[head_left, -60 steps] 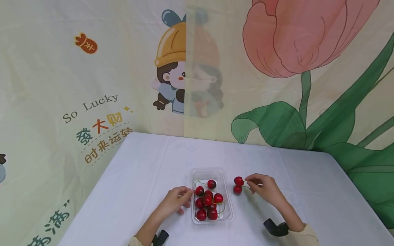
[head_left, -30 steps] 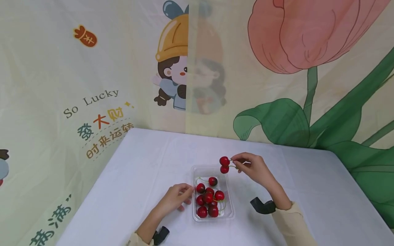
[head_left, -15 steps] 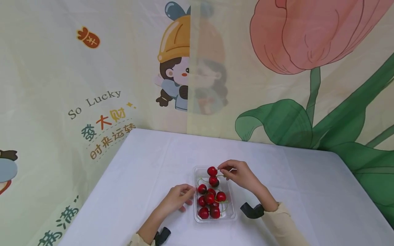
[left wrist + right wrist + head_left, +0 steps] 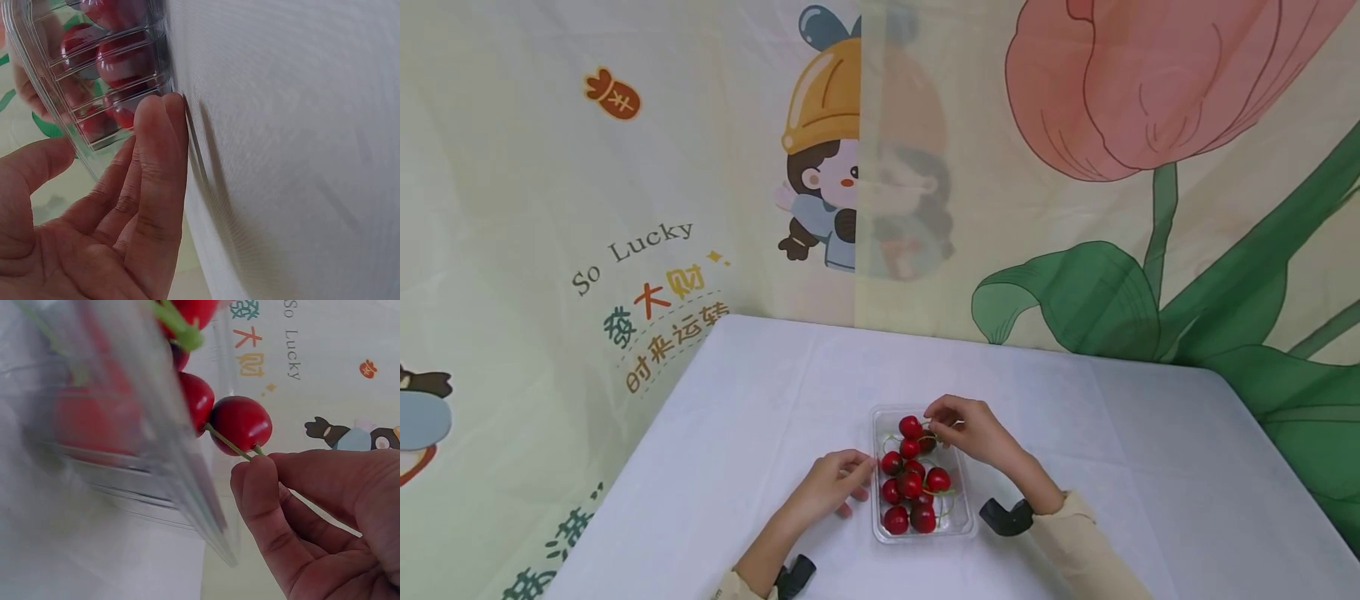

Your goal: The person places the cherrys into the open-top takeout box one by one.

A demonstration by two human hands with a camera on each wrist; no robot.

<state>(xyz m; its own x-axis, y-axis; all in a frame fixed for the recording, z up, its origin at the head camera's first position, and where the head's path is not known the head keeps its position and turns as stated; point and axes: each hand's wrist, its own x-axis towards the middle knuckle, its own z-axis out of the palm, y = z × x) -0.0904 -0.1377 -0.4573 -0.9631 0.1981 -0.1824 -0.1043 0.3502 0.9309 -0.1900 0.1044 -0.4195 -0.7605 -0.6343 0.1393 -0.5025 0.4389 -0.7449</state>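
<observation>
A clear plastic box (image 4: 958, 525) stands on the white tabletop with several red cherries (image 4: 910, 483) in it. At its left wall, my left hand (image 4: 833, 485) rests relaxed fingertips against the plastic; in the left wrist view the fingers (image 4: 159, 181) lie fairly straight beside the wall. Over the box's far right corner, my right hand (image 4: 972, 429) pinches the thin green stems of two cherries between thumb and fingertips. In the right wrist view one of those cherries (image 4: 242, 425) hangs close to the fingertips, the other touching it. The pair sits within the box's far end.
A white cloth covers the table (image 4: 790, 375). Behind it hangs a printed curtain (image 4: 737, 167) with a cartoon figure and a large tulip. Each wrist wears a black camera mount, such as the right one (image 4: 1006, 517).
My right hand has carried the two cherries by their stems from the table right of the box, up and leftward, then down into its far end. The left hand stays at the box.
</observation>
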